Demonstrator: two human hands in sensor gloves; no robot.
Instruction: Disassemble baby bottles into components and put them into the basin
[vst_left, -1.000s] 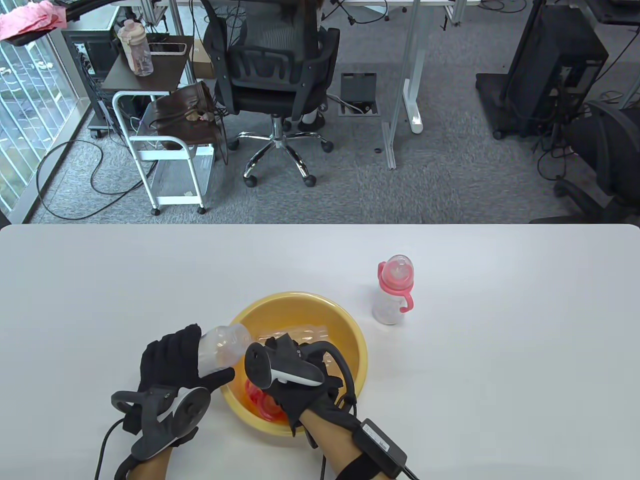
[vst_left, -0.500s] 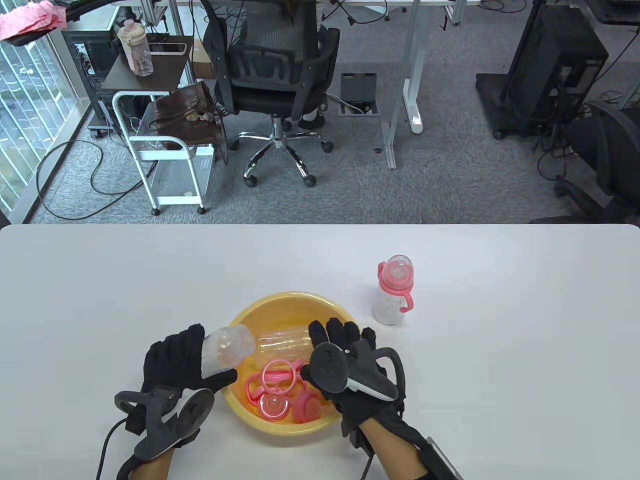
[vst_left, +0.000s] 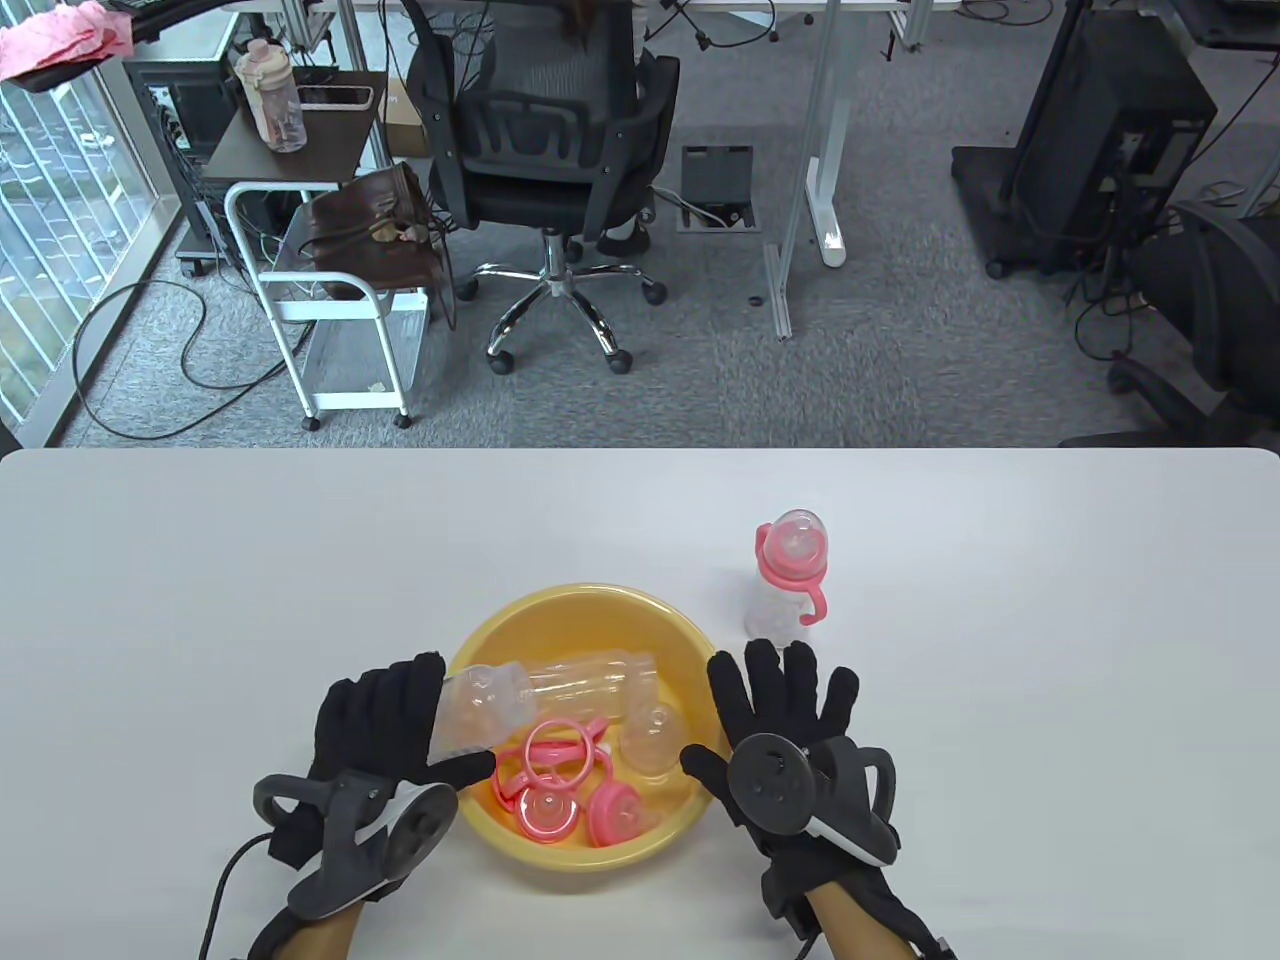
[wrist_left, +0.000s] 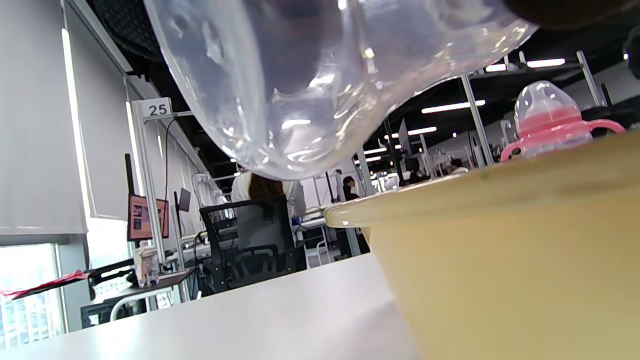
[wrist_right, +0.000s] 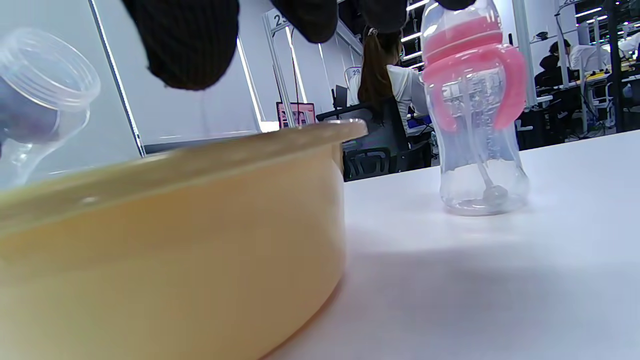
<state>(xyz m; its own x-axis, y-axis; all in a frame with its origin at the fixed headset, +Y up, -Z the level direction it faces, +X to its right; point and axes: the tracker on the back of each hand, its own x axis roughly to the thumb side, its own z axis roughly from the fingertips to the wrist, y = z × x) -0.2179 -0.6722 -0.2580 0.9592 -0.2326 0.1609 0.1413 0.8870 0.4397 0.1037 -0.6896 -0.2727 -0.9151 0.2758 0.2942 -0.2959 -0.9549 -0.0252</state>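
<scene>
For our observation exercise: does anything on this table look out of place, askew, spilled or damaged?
Nothing looks spilled or damaged. The clear bottle body held in the left hand is tilted over the yellow basin's rim, not yet inside. One assembled pink-collared baby bottle stands upright on the table beyond the basin.

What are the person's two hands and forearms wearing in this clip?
Both the left hand and right hand wear black knit full-finger gloves. A grey-black tracker with a ring loop and white trim is strapped to the back of the left hand, with a black cable trailing from it; a matching tracker sits on the right. No sleeves show on the forearms.
</scene>
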